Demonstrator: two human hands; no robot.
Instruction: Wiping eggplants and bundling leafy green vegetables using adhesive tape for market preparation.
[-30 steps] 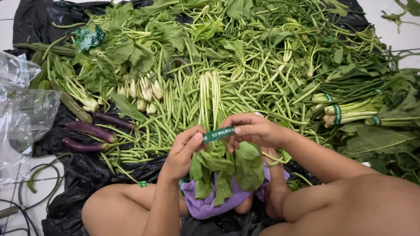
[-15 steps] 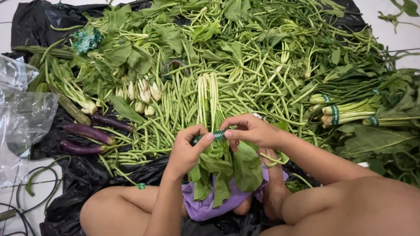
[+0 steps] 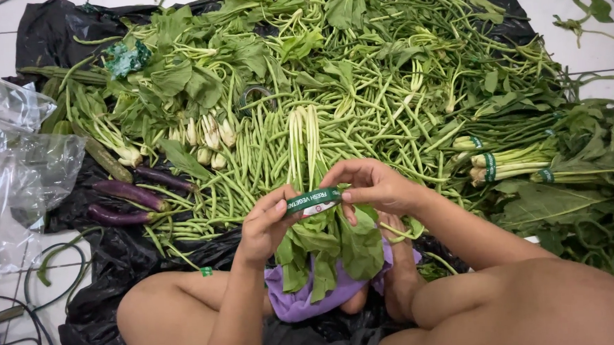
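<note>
I look down and see my bare legs folded on a black plastic sheet [image 3: 98, 299] spread over a white tile floor [image 3: 591, 36]. A purple cloth [image 3: 295, 300] lies in my lap, right under a bunch of leafy greens [image 3: 327, 244]. The leaves hang down toward me and the pale stalks point away. My left hand [image 3: 264, 226] comes up from below, with the thumb and fingers pinched on the left end of a green tape band [image 3: 313, 200]. My right hand [image 3: 373, 187] comes in from the right, fingers curled, and pinches the other end of the same band. The band runs tight across the bunch, just where the stalks meet the leaves. Both hands are shut on it and sit close together. To my left lie three purple eggplants [image 3: 125, 201] on the black sheet, and past them a clear plastic bag [image 3: 17, 164] and some dark cables [image 3: 22, 288] on the floor. To my right are tied bundles of greens [image 3: 520, 160] with green bands around their stalks. Further out a big heap of long green beans [image 3: 386, 93] covers the sheet. Small white-stemmed greens [image 3: 205, 135] sit up on the left of it, and more big leaves [image 3: 245, 30] at the far edge.
</note>
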